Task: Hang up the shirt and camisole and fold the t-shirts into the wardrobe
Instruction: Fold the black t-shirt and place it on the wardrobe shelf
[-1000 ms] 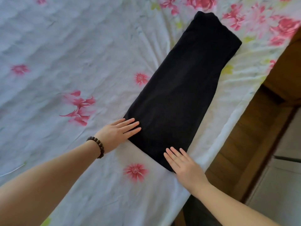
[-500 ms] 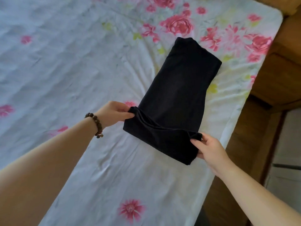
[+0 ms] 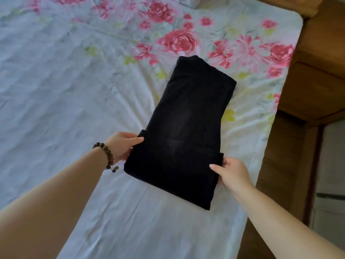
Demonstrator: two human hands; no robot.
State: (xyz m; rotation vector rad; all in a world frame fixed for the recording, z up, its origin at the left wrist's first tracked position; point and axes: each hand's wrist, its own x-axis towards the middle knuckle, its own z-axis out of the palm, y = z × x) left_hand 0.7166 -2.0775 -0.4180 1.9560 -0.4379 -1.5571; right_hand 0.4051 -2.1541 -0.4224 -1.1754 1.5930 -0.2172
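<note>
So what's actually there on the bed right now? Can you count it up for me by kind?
Clothes: 1, the black t-shirt, partly folded.
Hands: 2, the left hand and right hand, each gripping a side of the t-shirt's near fold.
Jewellery: 1, the beaded bracelet on the left wrist.
Bedding: 1, the floral bedsheet.
Total: 5

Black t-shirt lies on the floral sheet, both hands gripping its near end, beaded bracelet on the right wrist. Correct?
No: the head view shows the beaded bracelet on the left wrist. Otherwise right: the black t-shirt lies on the floral sheet, left hand and right hand gripping its near end.
</note>
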